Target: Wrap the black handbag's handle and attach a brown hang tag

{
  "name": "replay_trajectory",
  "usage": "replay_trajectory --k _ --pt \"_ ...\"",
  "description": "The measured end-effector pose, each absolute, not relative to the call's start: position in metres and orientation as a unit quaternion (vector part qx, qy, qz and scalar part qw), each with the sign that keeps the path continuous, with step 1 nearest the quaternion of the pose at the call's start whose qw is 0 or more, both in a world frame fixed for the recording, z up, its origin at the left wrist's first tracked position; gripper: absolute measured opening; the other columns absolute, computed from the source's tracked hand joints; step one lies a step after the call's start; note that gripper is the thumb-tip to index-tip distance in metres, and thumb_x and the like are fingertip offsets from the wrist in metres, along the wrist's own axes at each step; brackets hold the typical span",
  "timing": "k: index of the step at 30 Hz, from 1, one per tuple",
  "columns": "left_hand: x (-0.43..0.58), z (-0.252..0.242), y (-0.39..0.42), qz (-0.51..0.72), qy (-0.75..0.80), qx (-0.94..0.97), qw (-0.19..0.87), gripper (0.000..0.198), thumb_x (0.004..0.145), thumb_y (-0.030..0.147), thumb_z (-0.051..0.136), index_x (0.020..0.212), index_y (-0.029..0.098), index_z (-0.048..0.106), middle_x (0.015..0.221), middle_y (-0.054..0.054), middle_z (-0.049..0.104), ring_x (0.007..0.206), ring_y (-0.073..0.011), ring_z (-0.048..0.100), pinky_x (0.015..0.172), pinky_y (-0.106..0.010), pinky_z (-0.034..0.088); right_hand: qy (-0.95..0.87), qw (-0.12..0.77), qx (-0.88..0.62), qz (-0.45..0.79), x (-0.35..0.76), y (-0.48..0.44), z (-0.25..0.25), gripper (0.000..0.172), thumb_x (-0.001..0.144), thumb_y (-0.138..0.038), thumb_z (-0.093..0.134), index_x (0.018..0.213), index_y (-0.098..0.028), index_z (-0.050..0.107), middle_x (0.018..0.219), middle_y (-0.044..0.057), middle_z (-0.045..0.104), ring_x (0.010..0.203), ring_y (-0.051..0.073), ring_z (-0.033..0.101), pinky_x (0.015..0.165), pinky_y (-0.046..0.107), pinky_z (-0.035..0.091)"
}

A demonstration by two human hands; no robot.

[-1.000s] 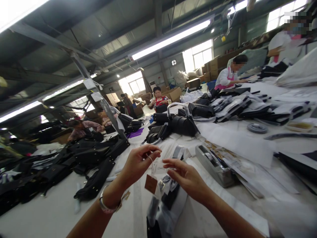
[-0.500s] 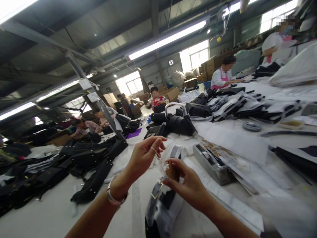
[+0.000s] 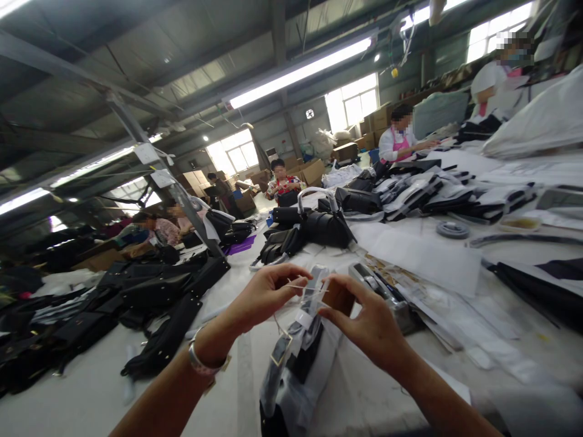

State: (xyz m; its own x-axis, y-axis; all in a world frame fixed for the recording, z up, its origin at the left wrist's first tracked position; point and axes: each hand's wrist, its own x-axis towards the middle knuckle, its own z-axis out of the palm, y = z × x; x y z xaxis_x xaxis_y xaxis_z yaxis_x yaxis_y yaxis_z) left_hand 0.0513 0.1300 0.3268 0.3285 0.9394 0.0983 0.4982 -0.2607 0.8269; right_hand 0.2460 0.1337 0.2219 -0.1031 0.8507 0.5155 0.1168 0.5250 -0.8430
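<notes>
Likely light and stiff, the brown hang tag, best edge-held, sits in the loosely curled right hand; the left hand pinches probably limp string alongside.

Around the left wrist I can see a narrow, rounded silvery-white band with a pinkish part. Both forearms and hands are bare.

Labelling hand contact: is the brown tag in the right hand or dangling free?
In the right hand: the brown tag shows between that hand's thumb and fingers, not dangling.
</notes>
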Motion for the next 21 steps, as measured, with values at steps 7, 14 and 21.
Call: replay_trajectory --k 7,14,21 --pt "0.042 0.333 0.134 0.218 0.480 0.730 0.435 0.035 0.083 0.045 0.071 0.106 0.019 0.070 0.071 0.004 0.055 0.056 -0.0058 0.039 0.049 -0.018 0.029 -0.679 0.578 -0.384 0.238 0.248 0.135 0.210 0.040 0.078 -0.030 0.078 0.115 -0.027 0.064 0.102 0.002 0.073 0.090 0.022 0.069 0.080 0.033 0.054" --pt "0.039 0.323 0.141 0.199 0.484 0.733 0.435 0.032 0.086 0.046 0.067 0.094 0.016 0.073 0.078 0.000 0.061 0.064 -0.0079 0.046 0.058 -0.021 0.037 -0.648 0.568 -0.372 0.345 0.256 0.136 0.211 0.041 0.082 -0.039 0.073 0.120 -0.026 0.062 0.119 0.006 0.068 0.103 0.024 0.065 0.090 0.036 0.051" --pt "0.048 0.310 0.142 0.264 0.476 0.752 0.371 0.034 0.085 0.047 0.068 0.095 0.015 0.073 0.087 -0.006 0.068 0.077 -0.0140 0.055 0.069 -0.026 0.045 -0.509 0.548 -0.202 0.633 0.253 0.134 0.213 0.043 0.082 -0.040 0.076 0.118 -0.021 0.062 0.114 0.007 0.070 0.104 0.022 0.065 0.092 0.034 0.050"
